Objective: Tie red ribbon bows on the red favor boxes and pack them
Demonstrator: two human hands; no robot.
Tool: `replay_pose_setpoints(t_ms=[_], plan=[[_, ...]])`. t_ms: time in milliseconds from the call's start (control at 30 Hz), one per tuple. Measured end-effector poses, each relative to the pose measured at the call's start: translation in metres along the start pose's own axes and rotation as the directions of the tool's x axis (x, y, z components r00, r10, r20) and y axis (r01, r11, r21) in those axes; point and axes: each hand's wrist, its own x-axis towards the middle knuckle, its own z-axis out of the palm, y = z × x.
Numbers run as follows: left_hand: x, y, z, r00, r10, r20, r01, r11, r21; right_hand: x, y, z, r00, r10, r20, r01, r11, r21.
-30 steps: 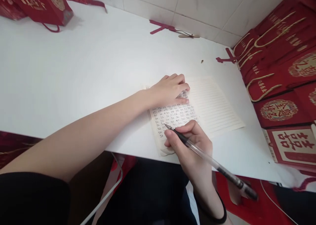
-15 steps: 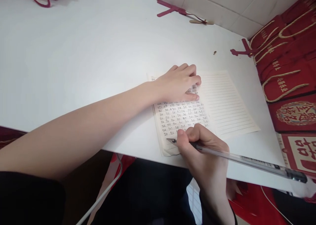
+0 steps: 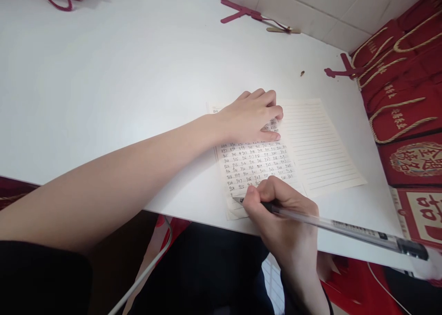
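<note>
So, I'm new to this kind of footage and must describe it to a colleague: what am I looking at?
There's no machine: these are a person's bare hands. Every picture comes from one camera worn on the head, looking forward and down. The right hand holds a pen with its tip at the lower part of a page of handwritten numbers. The left hand rests on that page's upper part. Beside it lies a lined page with no writing visible. Both pages are on a white table; red bags with rope handles stand at the right.
</note>
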Motion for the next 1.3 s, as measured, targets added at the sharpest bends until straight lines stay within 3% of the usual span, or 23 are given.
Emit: replay_pose_setpoints(t_ms=[167,333,533,800,900,1000,1133,1200,1300], plan=[[0.001,-0.001,0.001,1.000,-0.001,-0.015,0.001,1.000,-0.027,0.000,-0.002,0.000,0.998,0.058,-0.034,-0.059,0.998,-0.015],[0.000,-0.001,0.001,1.000,0.002,-0.023,-0.004,0.998,-0.068,0.000,-0.002,0.001,0.999,0.002,-0.034,-0.002,1.000,-0.008],[0.000,-0.001,0.001,1.000,-0.009,-0.023,0.007,0.996,-0.092,0.000,-0.002,0.001,0.997,0.058,-0.054,-0.057,0.998,0.020],[0.000,-0.002,0.002,1.000,-0.004,-0.021,0.002,0.998,-0.062,-0.001,-0.001,0.003,0.999,-0.002,-0.052,0.004,0.999,0.042],[-0.001,0.001,0.000,1.000,-0.009,0.017,0.009,1.000,0.000,-0.003,0.000,0.000,0.996,0.079,-0.048,-0.073,0.989,0.129],[-0.001,0.003,-0.003,0.999,-0.024,0.048,0.022,0.998,0.058,-0.002,0.004,-0.005,0.977,0.200,-0.072,-0.156,0.906,0.393],[-0.001,0.002,-0.003,0.998,-0.018,0.053,0.012,0.994,0.107,0.003,0.012,-0.010,0.971,0.235,-0.042,-0.126,0.655,0.745],[-0.002,0.000,-0.002,0.999,-0.001,0.041,-0.005,0.990,0.141,0.004,0.013,-0.011,0.969,0.247,-0.014,-0.127,0.548,0.827],[-0.004,-0.001,-0.001,0.999,0.010,0.034,-0.016,0.985,0.174,0.001,0.014,-0.008,0.959,0.283,0.020,-0.154,0.458,0.875]])
